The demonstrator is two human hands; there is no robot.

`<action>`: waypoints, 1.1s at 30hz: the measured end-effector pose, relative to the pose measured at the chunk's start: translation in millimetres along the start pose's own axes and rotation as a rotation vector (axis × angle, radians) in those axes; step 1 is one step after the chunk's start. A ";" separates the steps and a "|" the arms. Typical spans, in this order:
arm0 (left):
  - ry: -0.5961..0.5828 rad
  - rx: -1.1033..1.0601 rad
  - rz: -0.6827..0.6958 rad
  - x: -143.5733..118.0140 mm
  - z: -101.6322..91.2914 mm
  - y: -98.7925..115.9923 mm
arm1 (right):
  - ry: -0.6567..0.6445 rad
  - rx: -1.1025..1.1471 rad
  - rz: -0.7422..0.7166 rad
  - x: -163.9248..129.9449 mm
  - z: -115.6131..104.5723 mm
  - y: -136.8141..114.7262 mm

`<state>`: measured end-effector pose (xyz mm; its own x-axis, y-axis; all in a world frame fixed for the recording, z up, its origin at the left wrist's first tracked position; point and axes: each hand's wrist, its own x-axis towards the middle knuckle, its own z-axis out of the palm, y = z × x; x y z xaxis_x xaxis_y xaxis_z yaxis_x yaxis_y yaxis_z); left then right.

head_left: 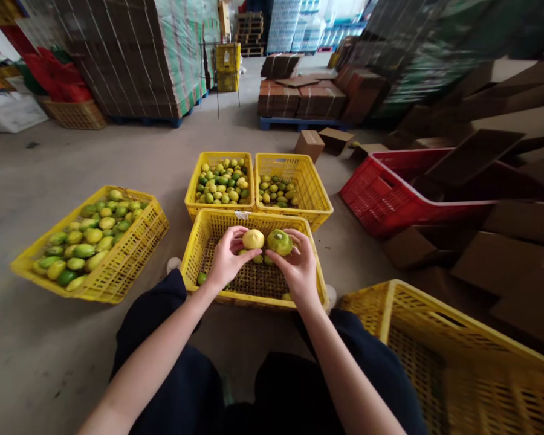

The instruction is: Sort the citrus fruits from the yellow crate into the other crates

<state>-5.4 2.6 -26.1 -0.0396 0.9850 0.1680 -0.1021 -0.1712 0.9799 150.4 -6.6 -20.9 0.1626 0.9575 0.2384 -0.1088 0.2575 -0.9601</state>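
My left hand (230, 257) is closed around a yellow lemon (253, 239), thumb below and fingers behind it. Beside it, my right hand (298, 263) grips a green, lumpy lemon (280, 242) with a pale stem end facing me. The two fruits are held close together, apart by a small gap. Both hands are above a yellow plastic crate (318, 266) between my feet. A few green and yellow lemons lie on its slatted bottom, among them a green one (202, 278) at the left; my hands partly hide others.
Two yellow crates of lemons, a fuller left one (188, 196) and a right one (315, 187), stand just beyond. Another full crate (136, 257) is at the left. A red crate (367, 199) and cardboard boxes (503, 266) crowd the right, with a large yellow crate (471, 320) nearer me.
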 end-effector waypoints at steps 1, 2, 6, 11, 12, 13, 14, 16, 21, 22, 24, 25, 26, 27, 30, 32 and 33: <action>-0.007 0.015 0.019 -0.6 -0.1 -0.1 | -0.002 0.002 -0.009 -0.2 0.0 -0.4; -0.012 0.020 0.030 -1.2 -0.1 0.4 | -0.003 0.006 -0.010 -0.4 0.1 -0.6; -0.020 -0.072 -0.015 -0.7 -1.3 5.6 | -0.004 0.064 0.038 -0.3 -0.7 -0.9; -0.034 -0.247 -0.187 4.0 -7.2 9.8 | -0.049 0.240 0.237 1.7 -2.9 -3.2; -0.044 -0.276 -0.215 4.5 -8.4 9.8 | -0.064 0.270 0.270 2.2 -3.5 -3.9; -0.051 -0.304 -0.235 4.8 -9.5 9.7 | -0.074 0.291 0.293 2.7 -4.1 -4.7; -0.054 -0.332 -0.252 4.9 -10.3 9.7 | -0.079 0.303 0.306 3.2 -4.7 -5.3; -0.050 -0.399 -0.288 4.7 -11.5 10.4 | -0.090 0.308 0.318 4.0 -6.2 -5.9; -0.021 -0.538 -0.357 5.3 -12.2 15.4 | -0.115 0.319 0.355 4.9 -8.6 -4.2; -0.015 -0.546 -0.367 5.7 -12.2 16.1 | -0.111 0.326 0.368 4.9 -8.7 -3.8; -0.007 -0.550 -0.383 6.4 -12.3 16.5 | -0.081 0.343 0.386 5.0 -8.5 -3.6; -0.013 -0.544 -0.387 6.7 -12.3 16.1 | -0.066 0.353 0.391 5.1 -8.4 -4.0; -0.025 -0.530 -0.387 6.8 -12.3 15.3 | -0.061 0.362 0.396 5.2 -8.2 -4.6; -0.041 -0.505 -0.384 6.8 -12.3 14.3 | -0.067 0.369 0.403 5.3 -8.0 -5.6; -0.057 -0.395 -0.362 6.0 -12.2 10.8 | -0.117 0.375 0.424 5.8 -7.7 -8.8; -0.042 -0.338 -0.353 5.4 -12.3 9.9 | -0.130 0.372 0.437 6.2 -7.7 -10.0; -0.039 -0.326 -0.353 5.1 -12.3 10.3 | -0.133 0.370 0.443 6.4 -7.7 -10.1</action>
<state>-18.9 5.6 -16.5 0.0907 0.9831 -0.1588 -0.4092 0.1821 0.8941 160.1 -4.2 -10.9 -0.0983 0.9861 -0.1339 -0.4772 -0.1648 -0.8632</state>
